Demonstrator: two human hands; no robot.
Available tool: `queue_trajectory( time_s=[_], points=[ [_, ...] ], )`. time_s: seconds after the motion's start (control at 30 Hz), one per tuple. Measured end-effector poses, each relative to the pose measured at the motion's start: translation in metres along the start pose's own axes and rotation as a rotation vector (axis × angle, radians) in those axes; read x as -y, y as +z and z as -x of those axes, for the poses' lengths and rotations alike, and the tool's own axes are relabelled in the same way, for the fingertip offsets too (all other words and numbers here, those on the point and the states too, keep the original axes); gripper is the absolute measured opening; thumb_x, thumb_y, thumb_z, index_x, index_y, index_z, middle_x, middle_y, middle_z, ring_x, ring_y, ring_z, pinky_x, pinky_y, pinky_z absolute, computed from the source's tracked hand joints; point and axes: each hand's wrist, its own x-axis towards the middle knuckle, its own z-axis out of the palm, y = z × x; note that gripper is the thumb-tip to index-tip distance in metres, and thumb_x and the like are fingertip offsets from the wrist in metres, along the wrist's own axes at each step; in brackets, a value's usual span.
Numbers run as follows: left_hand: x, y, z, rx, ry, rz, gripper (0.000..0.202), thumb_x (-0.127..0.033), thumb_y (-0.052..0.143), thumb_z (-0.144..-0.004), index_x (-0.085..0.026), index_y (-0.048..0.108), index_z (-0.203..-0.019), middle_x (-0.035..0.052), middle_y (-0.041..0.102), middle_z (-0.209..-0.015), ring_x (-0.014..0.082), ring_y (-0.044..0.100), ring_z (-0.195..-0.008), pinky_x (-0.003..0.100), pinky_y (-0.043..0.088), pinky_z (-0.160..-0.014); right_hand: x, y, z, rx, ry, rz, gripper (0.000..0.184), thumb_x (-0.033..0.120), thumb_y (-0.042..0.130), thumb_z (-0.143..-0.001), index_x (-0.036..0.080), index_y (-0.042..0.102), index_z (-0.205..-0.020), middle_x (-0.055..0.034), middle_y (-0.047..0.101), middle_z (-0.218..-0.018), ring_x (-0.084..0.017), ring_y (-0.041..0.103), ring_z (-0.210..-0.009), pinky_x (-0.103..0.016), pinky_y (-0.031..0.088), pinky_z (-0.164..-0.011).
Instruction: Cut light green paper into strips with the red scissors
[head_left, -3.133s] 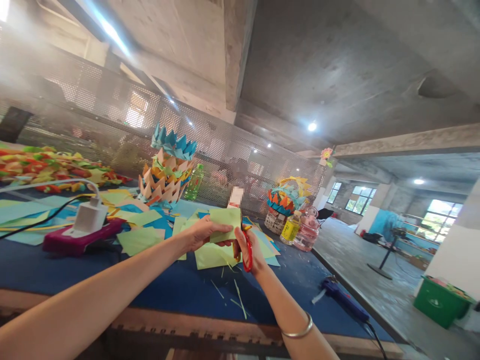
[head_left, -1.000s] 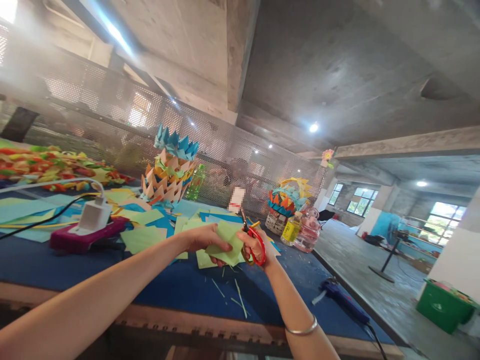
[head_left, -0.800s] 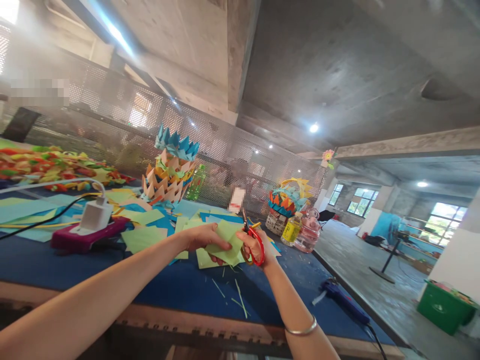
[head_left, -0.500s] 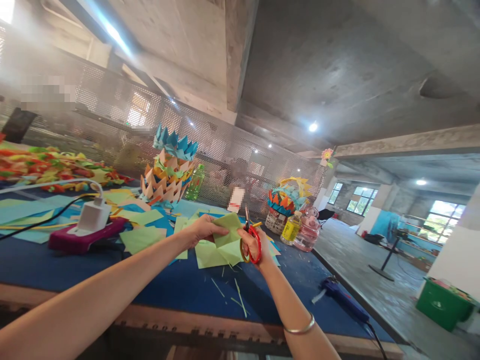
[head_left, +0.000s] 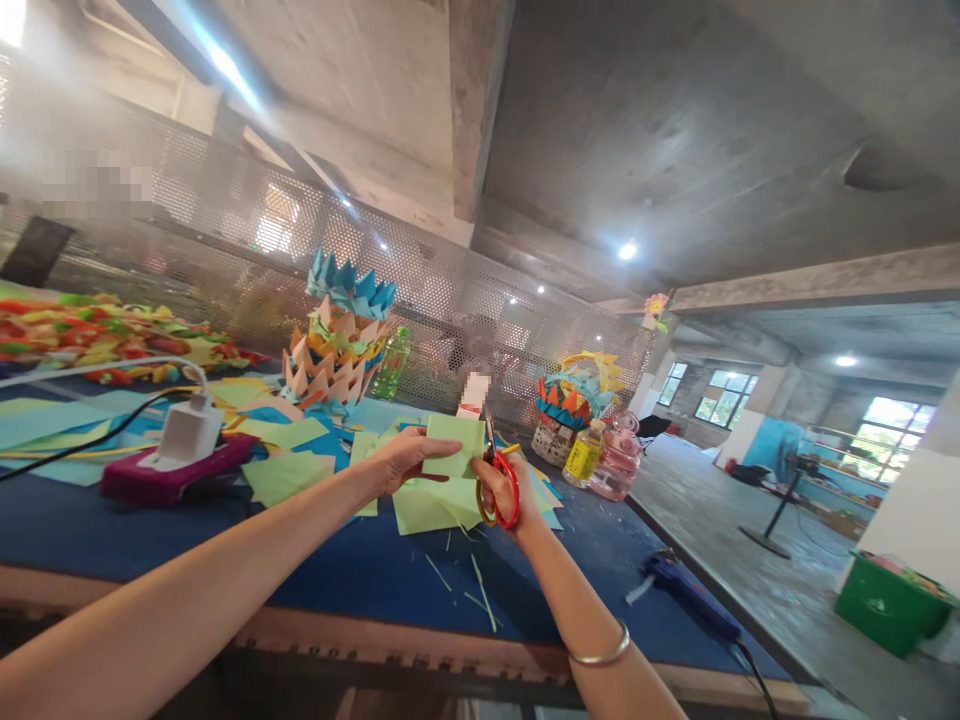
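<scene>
My left hand pinches a light green sheet of paper between thumb and fingers, held above the table. My right hand grips a pair of scissors with red and yellow handles, fingers closed round the loops. The blades point up and away along the paper's right edge; whether they touch it I cannot tell. Below the hands, more light green sheets lie loosely on the blue table, with thin green offcuts scattered nearer the front edge.
A purple power strip with a white plug stands left. Folded-paper crowns are stacked behind it. To the right are a paper basket, a yellow-labelled bottle, a pink jug and a blue glue gun. A perforated screen rises behind.
The green paper has turned more upright and square in my left hand, its right edge now beside the scissor blades. My right hand has shifted only slightly.
</scene>
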Motion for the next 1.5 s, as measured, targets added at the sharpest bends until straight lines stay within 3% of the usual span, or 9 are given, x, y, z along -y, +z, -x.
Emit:
queue_trajectory(
  time_s=[0.37, 0.57, 0.73, 0.87, 1.07, 1.23, 1.5],
  points=[
    [0.004, 0.005, 0.001, -0.035, 0.084, -0.102, 0.031, -0.030, 0.081, -0.048, -0.010, 0.070, -0.070, 0.0056, 0.068, -0.061, 0.0156, 0.059, -0.050, 0.027, 0.050, -0.050, -0.011, 0.000, -0.002, 0.033, -0.007, -0.001, 0.034, 0.038, 0.060, -0.072, 0.021, 0.039, -0.051, 0.0083, 0.036, -0.031, -0.008, 0.031, -0.026, -0.022, 0.022, -0.030],
    [0.002, 0.004, 0.000, -0.086, 0.097, -0.013, 0.033, -0.027, 0.082, -0.046, -0.011, 0.070, -0.072, 0.0074, 0.070, -0.067, 0.0184, 0.063, -0.055, 0.028, 0.051, -0.053, -0.018, 0.000, -0.006, 0.001, -0.054, 0.015, 0.045, 0.051, 0.055, -0.078, 0.020, 0.040, -0.048, 0.0059, 0.037, -0.030, -0.008, 0.033, -0.026, -0.022, 0.025, -0.031],
    [-0.009, 0.005, 0.004, -0.228, 0.055, 0.130, 0.030, -0.021, 0.081, -0.048, -0.011, 0.070, -0.074, 0.0095, 0.072, -0.072, 0.0217, 0.066, -0.061, 0.031, 0.054, -0.057, -0.014, 0.003, -0.007, 0.010, 0.068, -0.128, 0.044, 0.062, 0.056, -0.072, 0.018, 0.050, -0.071, 0.0087, 0.039, -0.040, -0.010, 0.042, -0.031, -0.022, 0.037, -0.035],
    [-0.017, 0.005, 0.005, -0.276, 0.089, 0.171, 0.023, -0.016, 0.079, -0.049, -0.010, 0.070, -0.069, 0.0104, 0.072, -0.071, 0.0201, 0.066, -0.060, 0.029, 0.054, -0.057, -0.008, 0.004, -0.001, 0.091, 0.034, -0.106, 0.045, 0.064, 0.052, -0.074, 0.019, 0.048, -0.073, 0.0073, 0.042, -0.049, -0.010, 0.050, -0.044, -0.023, 0.045, -0.048],
    [-0.018, 0.002, 0.003, -0.273, 0.160, 0.213, 0.023, -0.012, 0.079, -0.047, -0.010, 0.070, -0.068, 0.0091, 0.071, -0.068, 0.0199, 0.066, -0.060, 0.029, 0.054, -0.059, -0.013, 0.002, 0.007, 0.191, -0.033, 0.065, 0.043, 0.061, 0.040, -0.084, 0.019, 0.048, -0.080, 0.0052, 0.046, -0.047, -0.009, 0.043, -0.041, -0.020, 0.037, -0.044],
    [-0.017, 0.003, 0.002, -0.321, 0.154, 0.160, 0.016, -0.015, 0.076, -0.054, -0.011, 0.071, -0.068, 0.0107, 0.072, -0.073, 0.0186, 0.066, -0.058, 0.026, 0.052, -0.053, -0.012, 0.004, 0.007, 0.167, -0.052, 0.170, 0.042, 0.061, 0.045, -0.082, 0.019, 0.047, -0.077, 0.0053, 0.045, -0.046, -0.008, 0.041, -0.039, -0.020, 0.035, -0.042],
    [-0.012, 0.001, 0.001, -0.270, 0.151, 0.128, 0.023, -0.020, 0.078, -0.052, -0.011, 0.072, -0.072, 0.0105, 0.072, -0.074, 0.0211, 0.067, -0.062, 0.027, 0.053, -0.055, -0.005, 0.009, 0.010, 0.109, -0.034, 0.197, 0.047, 0.066, 0.045, -0.078, 0.019, 0.047, -0.074, 0.0067, 0.041, -0.041, -0.008, 0.038, -0.035, -0.020, 0.032, -0.038]
  ],
)
